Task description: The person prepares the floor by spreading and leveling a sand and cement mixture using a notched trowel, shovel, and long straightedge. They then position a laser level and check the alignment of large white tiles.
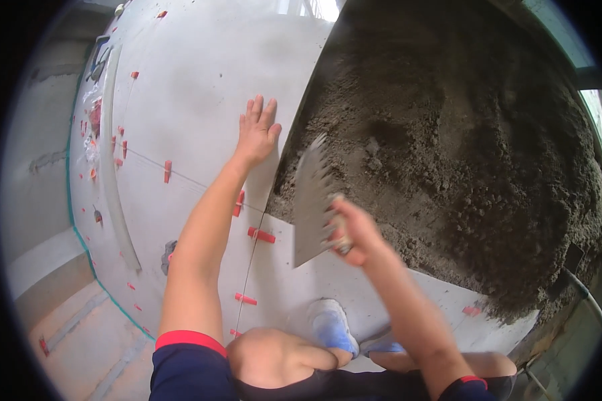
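The left hand, empty, fingers spread, rests on the tile, likely for balance; the right hand, fingers curled tight, grips the trowel by the mortar.

The right hand is blurred and hides most of the handle of the notched trowel. The right leg partly covers the right shoe. The lower edge crops both navy sleeves. Far-left clutter is too small to identify.
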The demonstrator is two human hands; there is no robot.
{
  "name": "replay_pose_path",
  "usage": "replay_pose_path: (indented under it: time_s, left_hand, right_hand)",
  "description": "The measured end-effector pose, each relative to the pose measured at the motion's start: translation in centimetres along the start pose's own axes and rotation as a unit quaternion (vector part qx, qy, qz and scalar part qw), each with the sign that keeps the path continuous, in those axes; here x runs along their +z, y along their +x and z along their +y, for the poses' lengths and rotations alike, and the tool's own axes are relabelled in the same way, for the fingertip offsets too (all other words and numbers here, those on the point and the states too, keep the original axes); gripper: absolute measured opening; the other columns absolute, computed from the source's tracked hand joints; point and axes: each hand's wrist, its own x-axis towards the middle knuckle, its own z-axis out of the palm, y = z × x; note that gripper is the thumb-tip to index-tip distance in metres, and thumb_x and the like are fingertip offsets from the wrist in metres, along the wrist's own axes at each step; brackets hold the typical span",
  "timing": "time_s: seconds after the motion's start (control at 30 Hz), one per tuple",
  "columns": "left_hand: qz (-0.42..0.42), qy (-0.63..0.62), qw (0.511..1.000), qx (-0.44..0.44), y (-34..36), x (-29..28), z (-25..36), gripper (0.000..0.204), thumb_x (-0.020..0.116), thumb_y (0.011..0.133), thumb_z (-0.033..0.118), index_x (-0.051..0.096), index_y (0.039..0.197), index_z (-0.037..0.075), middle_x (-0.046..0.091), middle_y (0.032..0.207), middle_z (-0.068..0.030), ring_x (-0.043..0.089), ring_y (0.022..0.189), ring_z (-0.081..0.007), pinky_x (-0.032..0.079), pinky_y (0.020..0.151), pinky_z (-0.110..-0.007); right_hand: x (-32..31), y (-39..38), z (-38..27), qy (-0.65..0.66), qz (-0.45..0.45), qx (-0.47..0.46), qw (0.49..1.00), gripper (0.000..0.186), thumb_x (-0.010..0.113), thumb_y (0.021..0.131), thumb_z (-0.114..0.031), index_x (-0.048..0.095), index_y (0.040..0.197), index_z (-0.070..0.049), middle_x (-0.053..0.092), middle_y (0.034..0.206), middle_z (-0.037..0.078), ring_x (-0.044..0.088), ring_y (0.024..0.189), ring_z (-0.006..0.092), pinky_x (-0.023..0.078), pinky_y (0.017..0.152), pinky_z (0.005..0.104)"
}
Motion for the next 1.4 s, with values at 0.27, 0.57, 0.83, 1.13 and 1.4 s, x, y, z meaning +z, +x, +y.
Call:
replay_pose_path:
  time_s: [0.27, 0.57, 0.83, 1.13, 1.4]
  left_hand:
    - [-0.044, -0.016, 0.999, 0.018, -3.3, -1.5, -0.9, 0.064, 0.056, 0.083, 0.039, 0.029, 0.138, 0.021, 0.012, 0.147, -0.0165, 0.007, 0.136, -0.0334, 0.013, 0.108, -0.047]
    - [-0.067, -0.009, 0.998, 0.019, -2.5, -1.5, 0.8, 0.065, 0.06, 0.082, 0.036, 0.03, 0.138, 0.021, 0.014, 0.146, -0.0178, 0.012, 0.135, -0.0342, 0.018, 0.108, -0.046]
    - [-0.032, -0.037, 0.998, 0.05, -2.3, -1.4, -1.2, 0.063, 0.06, 0.082, 0.027, 0.031, 0.137, 0.022, 0.017, 0.145, -0.018, 0.018, 0.133, -0.0336, 0.023, 0.107, -0.04]
    - [-0.016, -0.025, 0.998, 0.05, -2.2, -1.3, 0.1, 0.062, 0.06, 0.082, 0.021, 0.032, 0.137, 0.026, 0.019, 0.145, -0.0134, 0.021, 0.133, -0.0318, 0.025, 0.106, -0.039]
    - [-0.001, -0.017, 0.998, 0.065, -2.3, -0.1, -1.0, 0.061, 0.058, 0.083, 0.018, 0.032, 0.137, 0.026, 0.019, 0.145, -0.0127, 0.024, 0.131, -0.0329, 0.025, 0.106, -0.04]
  right_hand:
    - [-5.7, -7.4, -10.6, -0.436, -0.058, -0.016, 0.898, 0.012, 0.053, 0.084, -0.017, 0.049, 0.087, -0.007, 0.048, 0.066, 0.002, 0.048, 0.052, 0.0097, 0.043, 0.045, 0.0267]
    - [-2.3, -1.7, -5.4, -0.818, -0.051, -0.111, 0.563, 0.028, 0.053, 0.072, -0.027, 0.056, 0.08, 0.001, 0.06, 0.07, 0.014, 0.057, 0.063, 0.0252, 0.045, 0.059, 0.0381]
    - [-4.3, -0.4, -6.7, -0.901, -0.053, 0.014, 0.43, 0.026, 0.048, 0.071, -0.021, 0.062, 0.07, 0.001, 0.058, 0.056, 0.019, 0.059, 0.053, 0.0277, 0.049, 0.056, 0.0411]
    - [-31.4, -15.1, -12.4, -0.982, -0.112, 0.0, 0.152, 0.02, 0.052, 0.072, -0.018, 0.061, 0.08, -0.002, 0.061, 0.075, 0.016, 0.062, 0.075, 0.0314, 0.052, 0.066, 0.041]
    - [-30.7, -24.7, -18.0, -0.933, 0.187, 0.14, 0.273, 0.025, 0.05, 0.076, -0.024, 0.063, 0.08, -0.003, 0.062, 0.076, 0.02, 0.062, 0.073, 0.0334, 0.05, 0.063, 0.0423]
